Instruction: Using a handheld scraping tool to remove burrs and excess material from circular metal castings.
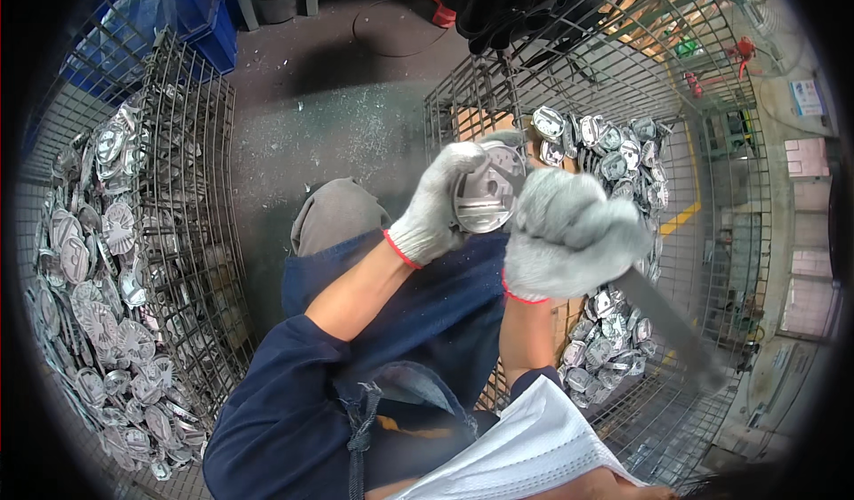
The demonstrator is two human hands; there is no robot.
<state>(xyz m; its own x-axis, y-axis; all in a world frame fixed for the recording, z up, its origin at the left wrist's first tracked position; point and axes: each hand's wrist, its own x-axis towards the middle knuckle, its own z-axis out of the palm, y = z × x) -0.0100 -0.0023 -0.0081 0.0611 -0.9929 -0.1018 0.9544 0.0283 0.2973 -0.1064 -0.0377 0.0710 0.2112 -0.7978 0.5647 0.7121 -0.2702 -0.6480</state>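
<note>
Biggest thing here is the wire cage on the right (716,184), so going off that: another wire cage (191,86) sits well to its left, heaped with metal castings (98,313). More castings (609,349) lie inside the right one. Can't tell which lot is finished, so no clue how much is left, but I'd say one piece is mid-work. Right hand (574,233), in front of that right cage, is wrapped round a long dark tool (672,331), blurry, maybe a file. Left hand (440,197) grips a round casting (485,202) by the same cage's left side, hands close together.
</note>
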